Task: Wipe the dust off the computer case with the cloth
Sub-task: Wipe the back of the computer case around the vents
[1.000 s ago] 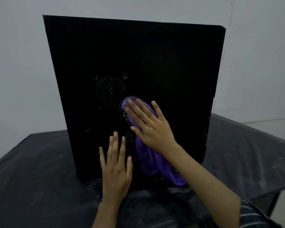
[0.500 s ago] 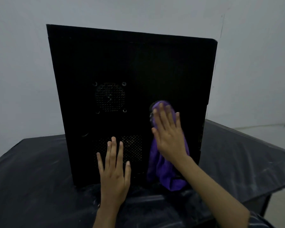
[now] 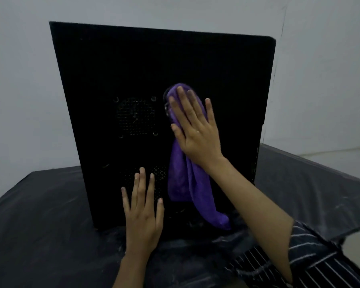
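A black computer case (image 3: 216, 69) stands upright on the table, its side panel with two round mesh vents facing me. My right hand (image 3: 195, 129) presses a purple cloth (image 3: 185, 183) flat against the panel just right of the upper vent, fingers straight and spread. The cloth's loose end hangs down to the table. My left hand (image 3: 142, 213) lies flat against the lower part of the panel, fingers straight over the lower vent.
The case sits on a table covered with dusty black sheeting (image 3: 40, 225). A pale wall stands behind. The table's right edge (image 3: 341, 175) runs diagonally, with light floor beyond. My striped sleeve (image 3: 310, 256) shows at the lower right.
My right hand has slid the cloth across the panel, first rightward and down, then back up beside the upper vent. My left hand has stayed on the lower panel.
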